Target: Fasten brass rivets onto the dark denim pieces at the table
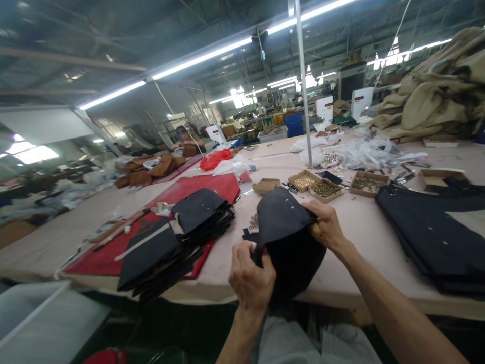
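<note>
Between my hands is a black fabric or leather piece (282, 215) with a curved flap and small gold-coloured studs on it. My left hand (252, 275) pinches its lower left edge. With bent fingers, my right hand (326, 225) grips its right edge. The piece's lower part hangs in dark folds towards the table's front edge. To the left lie a stack of black flap pieces (202, 210) and more black pieces (151, 253) in front of it. At the right rests a pile of larger black pieces (435, 232) with gold studs.
Small cardboard boxes of metal fittings (326, 190) stand behind my hands. A red mat (102, 258) carries a hammer (121, 230). A metal pole (303, 91) rises from the table. Tan material (435, 101) is heaped at the right; a person (187, 141) sits far back.
</note>
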Motion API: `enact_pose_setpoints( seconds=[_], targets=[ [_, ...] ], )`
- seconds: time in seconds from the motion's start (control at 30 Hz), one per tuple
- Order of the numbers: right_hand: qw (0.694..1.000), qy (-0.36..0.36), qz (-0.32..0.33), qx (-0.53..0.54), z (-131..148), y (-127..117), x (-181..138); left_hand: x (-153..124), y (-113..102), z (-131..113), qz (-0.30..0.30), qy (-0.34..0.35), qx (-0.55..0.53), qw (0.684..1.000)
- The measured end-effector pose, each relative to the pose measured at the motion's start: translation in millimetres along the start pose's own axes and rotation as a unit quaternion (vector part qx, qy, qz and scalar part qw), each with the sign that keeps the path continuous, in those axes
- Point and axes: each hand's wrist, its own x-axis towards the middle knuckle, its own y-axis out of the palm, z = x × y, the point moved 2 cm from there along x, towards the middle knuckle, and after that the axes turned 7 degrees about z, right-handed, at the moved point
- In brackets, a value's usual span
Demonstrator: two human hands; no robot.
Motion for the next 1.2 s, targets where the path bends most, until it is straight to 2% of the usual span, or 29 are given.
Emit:
enact_pose_setpoints(
  seconds=[0.07, 0.17, 0.27, 0.33, 0.43, 0.57, 0.67, 0.73, 0.8, 0.87, 0.97, 1.03, 1.1, 1.2],
  targets=[
    [0.999, -0.018, 0.04, -0.016, 8.4, 14.2, 0.6, -1.2, 5.9, -3.2, 0.014, -0.018, 0.009, 1.0],
    [0.997, -0.031, 0.069, -0.021, 19.7, 33.7, -3.7, 14.9, 9.6, -15.0, 0.064, 0.024, 0.004, 0.998],
    [0.998, -0.022, 0.062, -0.013, 23.5, 41.8, -11.8, 37.0, 17.0, -22.8, 0.148, 0.085, 0.008, 0.985],
    [0.999, 0.004, 0.031, -0.015, 19.0, 40.6, -23.4, 48.9, 22.7, -21.7, 0.183, 0.102, 0.025, 0.977],
    [0.996, 0.065, -0.028, -0.058, 2.3, 38.6, -58.6, 61.0, 26.7, -13.2, 0.172, 0.095, 0.047, 0.979],
    [0.968, 0.178, -0.06, -0.164, -28.1, 51.9, -130.8, 69.4, 27.4, -1.9, 0.135, 0.084, 0.048, 0.986],
    [0.937, 0.272, -0.029, -0.218, -50.3, 67.8, -174.2, 73.1, 30.0, 2.7, 0.114, 0.072, 0.044, 0.99],
    [0.934, 0.294, 0.005, -0.204, -62.9, 74.3, -183.8, 75.4, 30.8, 4.7, 0.102, 0.068, 0.039, 0.992],
    [0.943, 0.292, 0.014, -0.158, -73.2, 73.6, -175.1, 77.3, 26.2, 6.1, 0.081, 0.07, 0.031, 0.994],
    [0.954, 0.275, -0.008, -0.118, -79.7, 64.7, -150.8, 77.1, 12.6, 5.1, 0.041, 0.073, 0.016, 0.996],
    [0.969, 0.218, -0.046, -0.108, -80.9, 41.9, -98.3, 66.7, -21.5, -4.9, -0.03, 0.078, -0.011, 0.996],
    [0.978, 0.166, -0.049, -0.115, -77.8, 27.2, -63.3, 51.5, -44.9, -16.1, -0.061, 0.08, -0.021, 0.995],
    [0.984, 0.125, -0.04, -0.118, -75.0, 17.4, -35.9, 31.9, -60.9, -26.4, -0.06, 0.081, -0.02, 0.995],
    [0.986, 0.096, -0.011, -0.132, -74.7, 16.3, -14.5, 3.0, -65.2, -31.9, 0.001, 0.062, -0.007, 0.998]
  ],
)
